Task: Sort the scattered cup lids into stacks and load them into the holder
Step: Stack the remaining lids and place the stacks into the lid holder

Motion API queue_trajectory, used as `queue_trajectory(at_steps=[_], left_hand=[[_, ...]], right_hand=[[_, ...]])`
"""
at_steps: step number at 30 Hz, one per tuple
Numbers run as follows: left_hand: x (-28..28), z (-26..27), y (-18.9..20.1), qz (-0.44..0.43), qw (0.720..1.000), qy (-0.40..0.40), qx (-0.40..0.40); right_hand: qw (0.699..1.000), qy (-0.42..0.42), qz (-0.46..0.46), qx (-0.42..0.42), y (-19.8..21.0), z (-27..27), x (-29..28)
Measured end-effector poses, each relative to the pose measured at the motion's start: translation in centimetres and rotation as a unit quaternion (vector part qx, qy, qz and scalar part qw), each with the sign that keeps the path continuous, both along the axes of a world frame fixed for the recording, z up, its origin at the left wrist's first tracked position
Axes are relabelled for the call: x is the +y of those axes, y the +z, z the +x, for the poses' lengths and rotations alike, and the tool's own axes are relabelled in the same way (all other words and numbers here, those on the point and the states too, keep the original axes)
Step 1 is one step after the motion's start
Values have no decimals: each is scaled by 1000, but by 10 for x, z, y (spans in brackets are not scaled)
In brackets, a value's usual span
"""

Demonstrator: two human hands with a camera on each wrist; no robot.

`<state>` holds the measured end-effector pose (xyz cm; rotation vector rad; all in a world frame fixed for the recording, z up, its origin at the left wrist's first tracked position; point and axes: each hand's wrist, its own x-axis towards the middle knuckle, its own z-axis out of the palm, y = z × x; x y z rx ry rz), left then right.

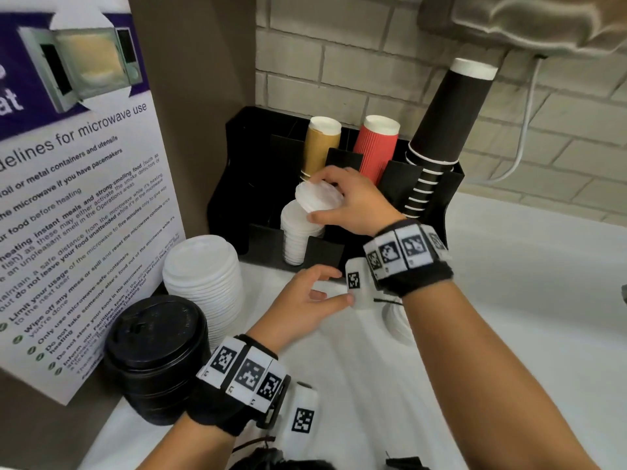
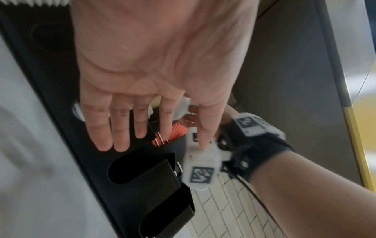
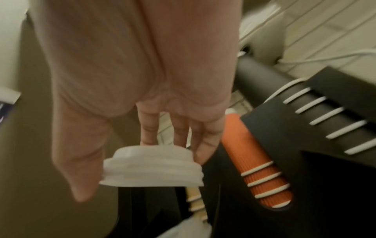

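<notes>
My right hand [image 1: 342, 201] [image 3: 142, 161] grips a small stack of white lids [image 1: 317, 197] [image 3: 152, 169] by the rim, tilted just above the white lid stack [image 1: 298, 232] that stands in the black holder [image 1: 237, 164] at its front slot. My left hand [image 1: 305, 300] [image 2: 142, 125] hovers over the white counter in front of the holder, fingers straight and spread, holding nothing. A taller stack of larger white lids [image 1: 203, 276] and a stack of black lids [image 1: 159, 354] stand on the counter at the left.
The holder carries tan cups [image 1: 320, 144], red ribbed cups [image 1: 375, 147] and a tall leaning stack of black cups [image 1: 444, 123]. A microwave poster [image 1: 74, 198] stands at the left. A few more white lids [image 1: 397, 320] lie under my right forearm. A brick wall is behind.
</notes>
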<state>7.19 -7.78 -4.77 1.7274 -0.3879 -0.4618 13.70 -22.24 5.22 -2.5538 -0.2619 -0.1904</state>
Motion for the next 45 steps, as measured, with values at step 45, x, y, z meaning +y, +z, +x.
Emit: queue_trajectory(at_steps=[45], left_hand=[[-1, 0, 4, 9, 1000, 19, 2]], right_hand=[[900, -298, -28, 316, -83, -119, -94]])
